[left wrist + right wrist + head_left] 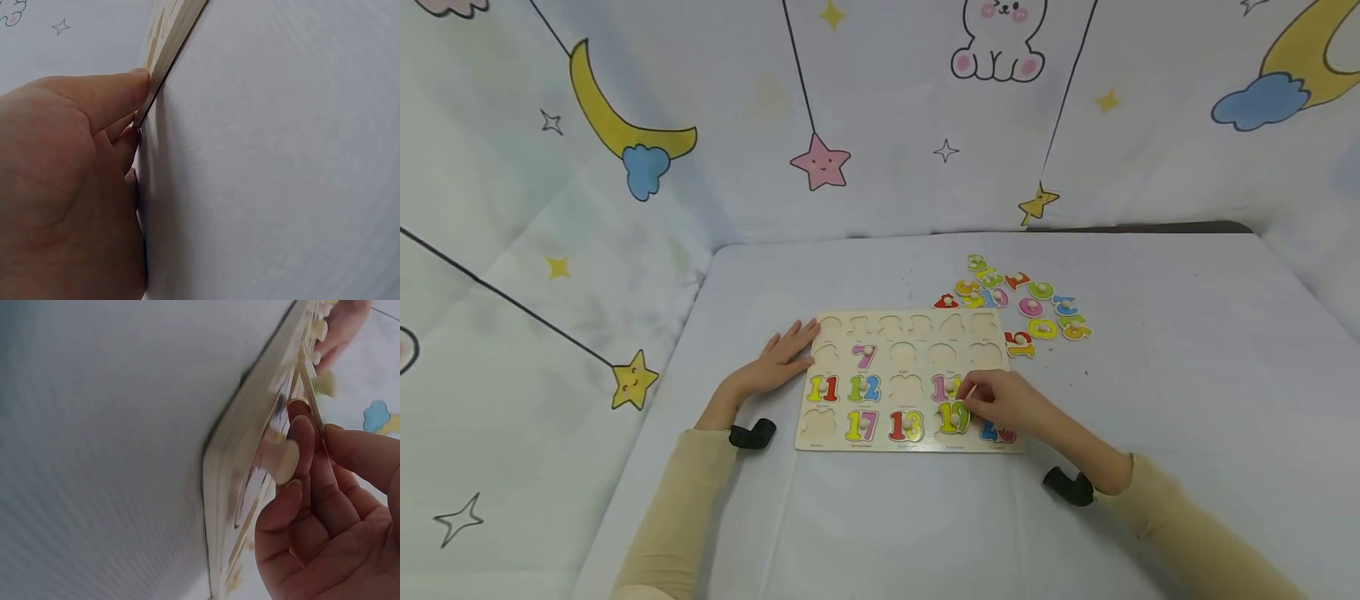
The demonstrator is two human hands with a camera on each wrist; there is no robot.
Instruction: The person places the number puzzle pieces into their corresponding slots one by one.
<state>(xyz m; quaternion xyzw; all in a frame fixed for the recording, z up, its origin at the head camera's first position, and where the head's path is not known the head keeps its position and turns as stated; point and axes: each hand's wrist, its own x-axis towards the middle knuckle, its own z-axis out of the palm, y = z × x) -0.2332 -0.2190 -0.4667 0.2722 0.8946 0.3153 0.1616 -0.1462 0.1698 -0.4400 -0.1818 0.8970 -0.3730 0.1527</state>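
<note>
A pale wooden number puzzle board point(883, 417) lies flat on the table. My right hand point(1007, 398) pinches the green-yellow number 19 piece point(953, 418) by its edge, between thumb and fingers. In the right wrist view this piece point(314, 394) stands tilted over the board, its round knob facing away from it. The 14 piece point(942, 387) and the 20 piece point(996, 432) sit in the board, partly covered by that hand. My left hand point(777, 361) rests at the board's left edge, fingers extended; its thumb point(119, 94) touches the side of the board.
Pieces 7 point(864, 357), 11 point(823, 388), 12 point(864, 388), 17 point(861, 426) and 18 point(906, 426) sit in the board among bare recesses. Several loose number pieces point(1031, 307) lie beyond its upper right corner, the 15 piece point(1019, 344) right beside its edge.
</note>
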